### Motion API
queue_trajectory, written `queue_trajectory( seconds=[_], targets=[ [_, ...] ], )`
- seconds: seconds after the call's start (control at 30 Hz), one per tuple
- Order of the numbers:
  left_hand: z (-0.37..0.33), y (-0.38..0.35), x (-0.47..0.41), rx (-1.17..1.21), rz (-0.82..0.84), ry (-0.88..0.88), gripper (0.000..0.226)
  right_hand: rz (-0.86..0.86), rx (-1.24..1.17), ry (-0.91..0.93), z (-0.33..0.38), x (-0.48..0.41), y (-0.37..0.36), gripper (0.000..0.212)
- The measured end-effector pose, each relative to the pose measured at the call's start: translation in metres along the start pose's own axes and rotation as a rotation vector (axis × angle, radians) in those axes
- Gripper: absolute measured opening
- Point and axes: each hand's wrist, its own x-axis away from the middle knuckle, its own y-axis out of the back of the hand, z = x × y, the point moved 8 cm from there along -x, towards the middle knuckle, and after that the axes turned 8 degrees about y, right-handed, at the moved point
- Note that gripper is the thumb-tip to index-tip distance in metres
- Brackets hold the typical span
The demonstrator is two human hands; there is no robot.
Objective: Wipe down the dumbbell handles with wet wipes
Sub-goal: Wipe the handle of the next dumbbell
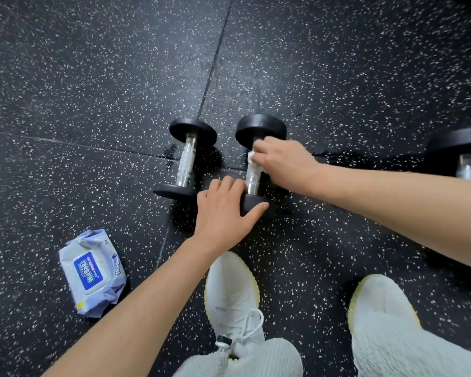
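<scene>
1. Surroundings: a black rubber floor (pixel 93 91) flecked with white, with tile seams crossing beneath the dumbbells. A second dumbbell (pixel 185 161) lies just beside the worked one at its 9 o'clock. A third dumbbell (pixel 462 148) lies well apart at 3 o'clock, cut by the frame edge.
2. Two white shoes (pixel 231 284) stand at 6 o'clock, clear of the weights.
3. Writing: the pack of wet wipes (pixel 93 273) lies at 8 o'clock. It bears a blue label with white lettering, turned sideways and too blurred to read.
4. Container: the pack's flap lies closed, so its contents are hidden.
5. Task item: the dumbbell (pixel 260 127) lies on the floor at centre.
6. Left hand (pixel 223 210): fingers spread and pressed on the near weight head, thumb stretched along its near side.
7. Right hand (pixel 280 159): fingers curled round a white wipe (pixel 252 159), which is wrapped on the far half of the handle.
</scene>
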Motion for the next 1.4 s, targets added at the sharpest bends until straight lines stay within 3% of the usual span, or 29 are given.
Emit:
queue_trajectory(
  seconds=[0.13,0.37,0.57,0.8,1.03,1.13,1.27,1.33,1.4],
  targets=[
    [0.001,0.001,0.000,0.025,0.010,-0.006,0.047,-0.005,0.034,-0.207,-0.013,-0.016,-0.001,0.020],
    [0.004,0.000,0.002,0.057,-0.033,-0.014,0.044,-0.002,-0.053,0.086,0.024,0.006,-0.002,0.019],
    [0.004,0.003,0.001,0.004,-0.033,-0.030,0.046,0.036,-0.001,-0.204,-0.013,-0.021,0.001,0.022],
    [0.014,0.008,0.001,0.036,-0.068,-0.016,0.039,0.006,-0.141,0.091,0.036,0.010,-0.008,0.019],
    [0.021,0.010,-0.002,0.033,-0.054,-0.003,0.038,0.019,-0.114,-0.155,-0.008,-0.030,-0.003,0.013],
    [0.022,0.010,-0.004,0.037,-0.053,0.004,0.040,0.008,-0.125,-0.092,0.011,-0.023,-0.006,0.009],
    [0.025,0.012,-0.004,0.052,-0.069,-0.004,0.037,0.041,-0.205,0.115,0.041,-0.007,-0.010,0.018],
    [0.025,0.012,-0.004,0.046,-0.072,-0.006,0.039,0.053,-0.192,0.099,0.035,-0.013,-0.006,0.018],
    [0.026,0.012,-0.004,0.036,-0.081,-0.007,0.042,0.041,-0.173,-0.030,0.017,-0.028,-0.002,0.021]
  ],
)
